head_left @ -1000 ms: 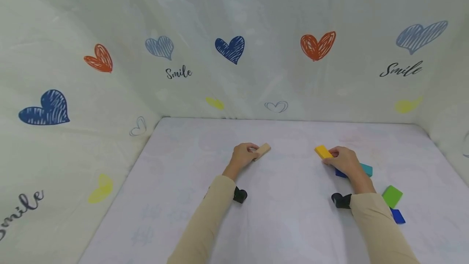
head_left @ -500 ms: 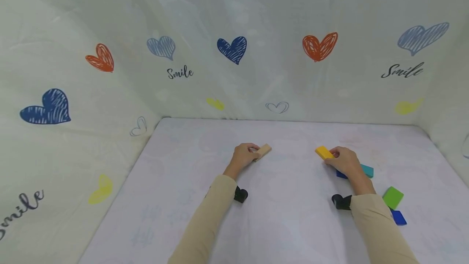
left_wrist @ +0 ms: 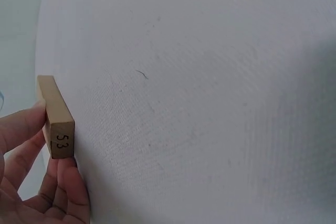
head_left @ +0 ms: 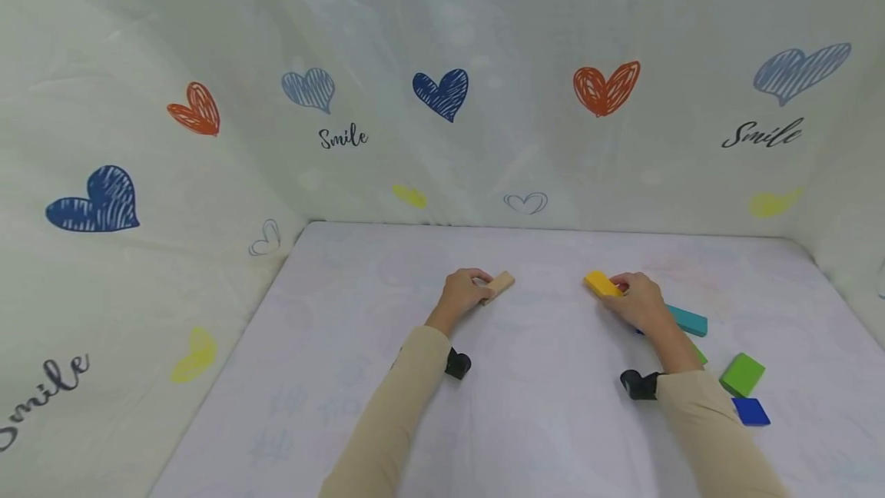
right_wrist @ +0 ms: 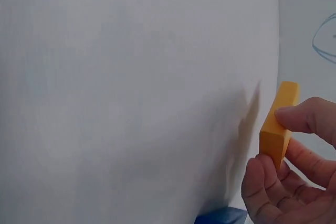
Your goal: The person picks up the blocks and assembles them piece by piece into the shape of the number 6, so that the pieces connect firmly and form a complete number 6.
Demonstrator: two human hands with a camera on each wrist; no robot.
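Observation:
My left hand [head_left: 462, 297] pinches a plain wooden block [left_wrist: 58, 114] between thumb and fingers; its end face bears the number 53. To the right, my right hand [head_left: 639, 300] grips a yellow wooden block [right_wrist: 278, 119], thumb on one side and fingers curled beneath. A shadow falls on the table beside this block in the right wrist view. Behind my right hand lie a teal block [head_left: 687, 320] and a dark blue block [right_wrist: 223, 216], mostly hidden in the head view.
A green block [head_left: 743, 374] and a blue block [head_left: 751, 412] lie right of my right sleeve, with another green piece [head_left: 700, 353] partly behind the wrist. The white table [head_left: 539, 406] meets a curtain [head_left: 525, 152] printed with hearts at its back edge.
My right hand has shifted a little to the left with the yellow block, uncovering more of the teal block and a green piece. My left hand stays nearly in place with the wooden block.

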